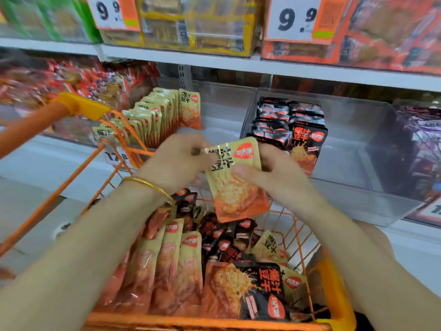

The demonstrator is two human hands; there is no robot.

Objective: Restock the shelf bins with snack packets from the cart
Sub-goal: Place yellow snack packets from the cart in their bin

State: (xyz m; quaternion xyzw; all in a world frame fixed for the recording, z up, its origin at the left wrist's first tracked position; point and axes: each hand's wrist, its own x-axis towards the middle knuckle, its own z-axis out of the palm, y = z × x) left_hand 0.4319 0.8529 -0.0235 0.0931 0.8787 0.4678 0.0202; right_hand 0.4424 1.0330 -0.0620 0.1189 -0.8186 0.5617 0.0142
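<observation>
1. Centre of frame: left hand and right hand both pinch one beige snack packet, fingers curled on its edges.
2. Lower frame: orange wire cart holds mixed packets.
3. Centre right, under the white shelf: clear bin, part-filled with black packets.

Above the cart, packet between left hand and right hand; shelf bins behind.

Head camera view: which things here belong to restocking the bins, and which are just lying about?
Part of the job: beige packet held by the left hand and right hand; orange cart of packets; row of beige packets in its bin; black packets in the clear bin.
Just there: price tags; yellow boxes and red boxes on the upper shelf.
</observation>
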